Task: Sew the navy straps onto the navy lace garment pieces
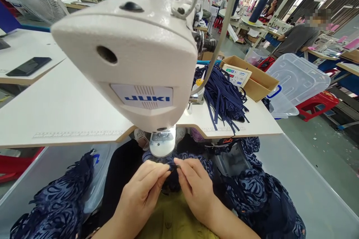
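A white JUKI sewing machine point(134, 56) fills the upper middle of the view. Just below its head, my left hand point(141, 190) and my right hand point(193, 185) meet, fingers pinched together on the edge of a dark blue patterned fabric point(246, 190). The fabric spreads over my lap and to the right. The pinch sits right in front of the machine's metal presser area point(162, 142). What lies under the fingertips is small and dark.
A bundle of navy strips point(224, 97) lies on the white table point(56, 108) beside a control panel point(238, 75) and a cardboard box point(259, 80). More patterned fabric point(64, 201) lies in a bin at left. A phone point(28, 66) rests far left. A person sits at back right.
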`<state>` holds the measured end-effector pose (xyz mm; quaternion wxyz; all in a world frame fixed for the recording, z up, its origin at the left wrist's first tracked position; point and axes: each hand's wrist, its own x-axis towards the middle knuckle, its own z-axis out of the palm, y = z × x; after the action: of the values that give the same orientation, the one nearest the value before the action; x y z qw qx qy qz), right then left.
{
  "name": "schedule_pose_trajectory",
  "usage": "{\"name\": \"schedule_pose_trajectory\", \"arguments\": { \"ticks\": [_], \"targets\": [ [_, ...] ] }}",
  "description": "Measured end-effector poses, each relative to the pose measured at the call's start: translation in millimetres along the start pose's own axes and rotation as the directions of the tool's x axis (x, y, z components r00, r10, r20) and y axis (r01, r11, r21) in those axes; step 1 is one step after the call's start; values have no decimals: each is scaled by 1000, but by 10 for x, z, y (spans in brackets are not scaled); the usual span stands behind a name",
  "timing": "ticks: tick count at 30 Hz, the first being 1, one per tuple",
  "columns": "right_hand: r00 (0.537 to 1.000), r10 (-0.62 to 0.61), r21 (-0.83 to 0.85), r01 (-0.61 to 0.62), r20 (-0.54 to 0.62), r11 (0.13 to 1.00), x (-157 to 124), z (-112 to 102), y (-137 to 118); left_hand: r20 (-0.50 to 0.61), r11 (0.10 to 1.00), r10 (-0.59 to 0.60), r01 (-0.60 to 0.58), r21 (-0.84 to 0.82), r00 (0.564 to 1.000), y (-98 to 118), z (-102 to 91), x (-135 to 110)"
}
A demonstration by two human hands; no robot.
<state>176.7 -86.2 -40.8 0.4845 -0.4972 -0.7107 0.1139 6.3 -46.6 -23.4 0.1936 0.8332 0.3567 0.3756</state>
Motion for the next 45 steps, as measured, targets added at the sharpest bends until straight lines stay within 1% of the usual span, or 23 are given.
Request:
{"name": "schedule_pose_trajectory", "arguments": {
  "ticks": [10, 13, 16, 22, 24, 28, 31, 34, 38, 40, 42, 45],
  "targets": [
    [998, -55, -54, 56, 21, 997, 36, -12, 14, -19, 998, 61, -61, 16, 998, 31, -9, 54],
    [998, -52, -44, 53, 28, 998, 59, -1, 4, -22, 994, 109, -108, 26, 994, 32, 6, 61],
    [999, -16, 5, 16, 33, 1000, 74, 17, -5, -14, 990, 135, -135, 28, 991, 24, 21, 57],
    [992, 118, 107, -121, 40, 987, 84, 66, -11, 12, 976, 213, -214, 43, 977, 6, 9, 74],
    [988, 145, 117, -150, 50, 982, 88, 64, -9, 12, 982, 187, -187, 9, 982, 9, -2, 86],
    [985, 145, 119, -156, 92, 981, 85, 25, 1, 10, 997, 49, -48, -55, 999, 9, 3, 72],
    [985, 123, 87, -134, 120, 987, 79, -6, -4, 2, 999, 38, -38, -38, 999, 7, 23, 57],
    [989, 106, 61, -113, 103, 992, 85, -13, -23, -16, 995, 93, -93, -24, 996, 16, 29, 79],
    [997, 70, 74, -72, 31, 995, 106, 28, -22, -17, 979, 202, -202, -24, 979, 27, 5, 140],
    [997, 72, 89, -72, 4, 993, 115, 53, -13, -3, 976, 214, -214, -52, 977, 16, -6, 150],
    [995, 99, 113, -99, 4, 989, 125, 64, -11, 19, 980, 163, -160, -117, 986, -8, -9, 134],
    [982, 176, 157, -184, 61, 970, 155, 44, -29, 82, 968, -14, 34, -249, 997, -50, 2, 80]
  ]
}}
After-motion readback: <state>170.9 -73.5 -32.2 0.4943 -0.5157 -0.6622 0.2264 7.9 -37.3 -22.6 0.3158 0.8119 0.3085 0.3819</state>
